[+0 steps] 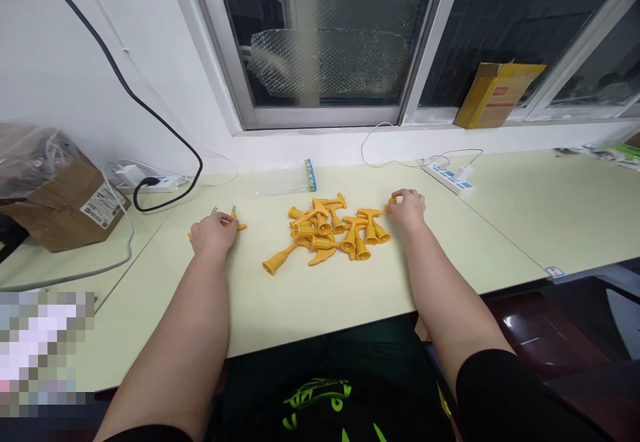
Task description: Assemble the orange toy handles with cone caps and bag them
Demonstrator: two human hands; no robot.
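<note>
A heap of orange plastic parts (323, 227), bell-shaped ends and curved pieces, lies on the pale table (300, 309). To its left, my left hand (214, 234) is closed on an orange part with a spring (234, 214); another small spring (215, 210) stands just behind the fingers, and orange tips stick out at both sides of the hand. Right of the heap, my right hand (408, 209) pinches a small orange part (391, 205), mostly hidden by the fingers. One bell-ended part (277, 260) points out toward the front left of the heap.
A clear plastic bag with a colored header (311, 175) lies behind the heap. Power strips sit at the back right (447, 179) and back left (167, 184), with cables. A cardboard box (70, 202) stands at the left. A yellow carton (497, 95) leans against the window.
</note>
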